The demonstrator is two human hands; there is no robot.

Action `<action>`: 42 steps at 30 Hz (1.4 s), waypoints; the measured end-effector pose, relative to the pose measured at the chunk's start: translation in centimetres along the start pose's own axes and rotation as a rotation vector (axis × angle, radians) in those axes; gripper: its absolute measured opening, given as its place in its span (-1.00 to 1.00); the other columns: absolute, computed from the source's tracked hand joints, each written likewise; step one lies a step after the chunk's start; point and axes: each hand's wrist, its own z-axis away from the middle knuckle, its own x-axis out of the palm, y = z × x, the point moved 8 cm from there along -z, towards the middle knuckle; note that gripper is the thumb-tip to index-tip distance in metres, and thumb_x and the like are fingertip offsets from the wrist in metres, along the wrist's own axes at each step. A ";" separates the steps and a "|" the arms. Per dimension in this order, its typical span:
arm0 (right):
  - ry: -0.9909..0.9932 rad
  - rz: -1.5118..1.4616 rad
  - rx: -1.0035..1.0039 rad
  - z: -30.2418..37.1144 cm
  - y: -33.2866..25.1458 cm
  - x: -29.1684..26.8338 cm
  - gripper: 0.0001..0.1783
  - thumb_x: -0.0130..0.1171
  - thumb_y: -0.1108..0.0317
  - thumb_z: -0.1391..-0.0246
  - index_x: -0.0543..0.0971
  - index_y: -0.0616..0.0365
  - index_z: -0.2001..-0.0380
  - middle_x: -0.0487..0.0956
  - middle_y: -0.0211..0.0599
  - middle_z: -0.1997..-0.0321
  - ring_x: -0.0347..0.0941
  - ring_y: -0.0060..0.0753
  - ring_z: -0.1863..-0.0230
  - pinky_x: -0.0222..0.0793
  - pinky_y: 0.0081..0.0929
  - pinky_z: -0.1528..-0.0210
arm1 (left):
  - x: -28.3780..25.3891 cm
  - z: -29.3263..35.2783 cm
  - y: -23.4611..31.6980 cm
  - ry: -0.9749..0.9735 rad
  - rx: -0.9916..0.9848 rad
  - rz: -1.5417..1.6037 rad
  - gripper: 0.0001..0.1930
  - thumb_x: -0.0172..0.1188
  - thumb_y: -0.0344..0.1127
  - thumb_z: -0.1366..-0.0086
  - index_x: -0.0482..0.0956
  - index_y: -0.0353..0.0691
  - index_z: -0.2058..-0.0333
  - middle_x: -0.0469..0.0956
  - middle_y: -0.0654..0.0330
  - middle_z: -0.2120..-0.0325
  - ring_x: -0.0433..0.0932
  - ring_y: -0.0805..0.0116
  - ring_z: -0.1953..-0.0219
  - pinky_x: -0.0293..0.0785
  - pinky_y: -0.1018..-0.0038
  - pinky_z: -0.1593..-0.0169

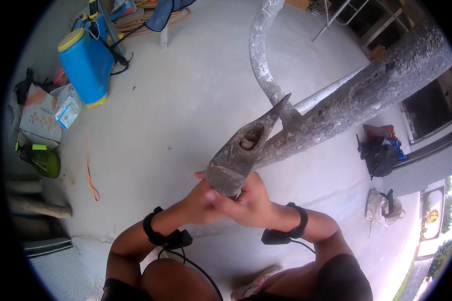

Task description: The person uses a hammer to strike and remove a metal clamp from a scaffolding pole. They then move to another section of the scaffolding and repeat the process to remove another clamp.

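Observation:
A rusty hammer head [240, 153] with a pointed end and a wooden handle stub in its eye stands upright in front of me. My left hand [198, 202] and my right hand [248, 200] are clasped together around the part below the head, with a thumb against its blunt end. The handle itself is hidden by my fingers. Both wrists wear black bands with small wired units. Just behind the pointed tip are a rough grey pipe [356, 103] and a curved grey metal bar [260, 55].
A blue sprayer tank with a yellow cap [85, 62] stands at the back left beside bags [39, 119]. An orange cord [91, 175] lies on the concrete floor [176, 100]. A dark bag [379, 150] and a pale bag [384, 205] lie at the right. Logs [35, 205] are at left.

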 end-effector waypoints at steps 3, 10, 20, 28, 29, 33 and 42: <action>0.124 0.012 0.006 -0.8 -1.2 -0.5 -0.50 0.30 0.32 -0.11 0.31 0.33 0.02 0.60 -0.15 0.32 0.58 -0.40 0.34 0.49 -0.48 0.28 | -0.1 0.7 1.8 0.031 0.139 -0.098 -0.39 0.26 -0.48 -0.13 0.29 -0.32 -0.18 0.41 0.11 -0.06 0.43 0.31 -0.05 0.37 0.35 -0.08; 0.007 -0.097 0.037 -3.5 -4.3 0.3 -0.42 0.32 0.27 -0.11 0.19 0.29 0.04 0.56 -0.21 0.36 0.54 -0.46 0.35 0.46 -0.50 0.35 | -2.1 3.7 2.8 0.264 -0.103 -0.044 -0.65 0.13 -0.51 -0.15 0.40 -0.36 0.05 0.42 0.15 0.14 0.42 0.37 0.08 0.35 0.38 -0.02; -0.048 -0.209 0.138 -4.7 -4.3 3.1 -0.40 0.26 0.29 -0.13 0.09 0.27 0.02 0.47 -0.14 0.16 0.50 -0.39 0.17 0.47 -0.45 0.19 | -4.2 3.1 10.0 0.408 -0.112 -0.237 -0.79 0.10 -0.43 -0.19 0.46 -0.37 0.20 0.52 0.24 0.35 0.48 0.45 0.30 0.44 0.51 0.22; 0.030 -0.077 0.098 -4.9 -5.5 1.9 -0.43 0.23 0.27 -0.15 0.07 0.27 0.08 0.48 -0.13 0.25 0.48 -0.43 0.24 0.46 -0.43 0.21 | -4.2 0.8 10.3 0.274 -0.017 -0.297 -0.56 0.07 -0.42 -0.22 0.31 -0.39 -0.08 0.51 0.18 0.19 0.48 0.45 0.15 0.44 0.54 0.10; 0.071 -0.139 0.153 -4.6 -3.8 2.0 -0.44 0.22 0.27 -0.15 0.07 0.27 0.09 0.48 -0.14 0.26 0.48 -0.44 0.24 0.45 -0.43 0.21 | -4.7 1.2 8.1 0.267 -0.120 -0.233 -0.56 0.07 -0.43 -0.21 0.31 -0.38 -0.08 0.50 0.20 0.21 0.48 0.46 0.16 0.44 0.55 0.11; 0.045 -0.101 0.227 -4.7 -2.5 1.3 -0.48 0.19 0.33 -0.13 0.08 0.27 0.09 0.46 -0.15 0.22 0.47 -0.45 0.21 0.45 -0.42 0.17 | -4.2 0.7 6.8 0.347 -0.145 -0.132 -0.81 0.01 -0.46 -0.27 0.35 -0.33 0.14 0.44 0.27 0.48 0.39 0.56 0.50 0.28 0.60 0.46; 0.115 -0.023 0.131 -3.7 -2.1 0.6 -0.44 0.19 0.41 -0.10 0.07 0.26 0.01 0.46 -0.20 0.20 0.46 -0.46 0.19 0.44 -0.42 0.15 | -3.8 -0.2 6.9 0.279 -0.121 -0.236 -0.66 0.07 -0.40 -0.22 0.46 -0.39 0.03 0.50 0.13 0.11 0.49 0.40 0.08 0.43 0.47 0.01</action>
